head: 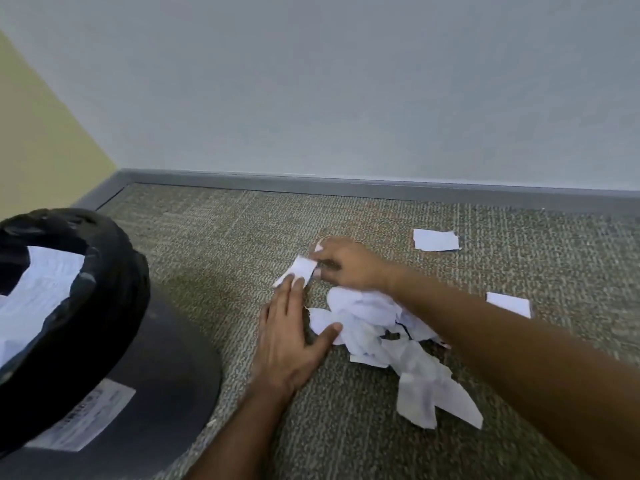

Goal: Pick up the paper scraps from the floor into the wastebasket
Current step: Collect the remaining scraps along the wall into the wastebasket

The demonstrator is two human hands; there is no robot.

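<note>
A heap of white paper scraps [391, 344] lies on the carpet in the middle. My left hand [294, 337] rests flat on the carpet at the heap's left edge, fingers spread, fingertips touching a small white scrap [303, 266]. My right hand [349, 266] reaches over the heap and pinches that same small scrap. Two loose scraps lie apart: one at the back right [435, 240], one to the right [509, 304]. The grey wastebasket [104, 306] with a black liner stands at the left and holds white paper.
A grey baseboard [346, 187] and a pale wall run along the back. A yellow wall [41, 140] closes the left corner behind the wastebasket. Carpet [214, 237] stretches between the basket and the scraps.
</note>
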